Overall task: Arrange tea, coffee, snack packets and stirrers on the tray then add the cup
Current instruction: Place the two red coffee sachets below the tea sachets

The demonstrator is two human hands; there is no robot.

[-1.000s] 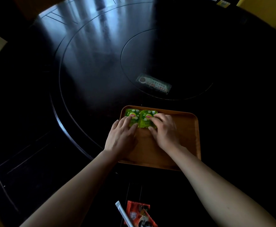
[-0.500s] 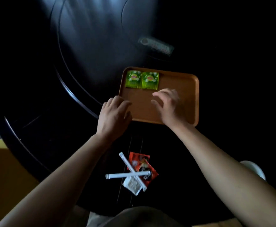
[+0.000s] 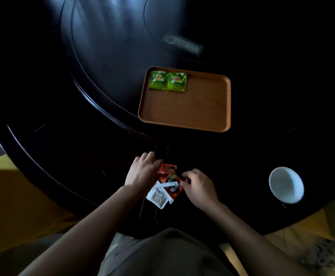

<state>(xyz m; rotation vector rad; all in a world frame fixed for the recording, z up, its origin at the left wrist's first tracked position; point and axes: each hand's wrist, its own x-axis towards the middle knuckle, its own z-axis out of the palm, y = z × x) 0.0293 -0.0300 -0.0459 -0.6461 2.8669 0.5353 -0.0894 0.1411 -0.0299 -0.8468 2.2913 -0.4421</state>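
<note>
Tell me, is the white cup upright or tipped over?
Upright: the cup stands on the table, its round mouth facing up.

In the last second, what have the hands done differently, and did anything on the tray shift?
Both hands left the tray and drew back toward the person. The left hand and right hand now reach into the pile of red coffee packets, stirrers and a white packet at the table's near edge; a firm grip isn't clear. The two green tea packets stayed side by side in the tray's far left corner.
</note>
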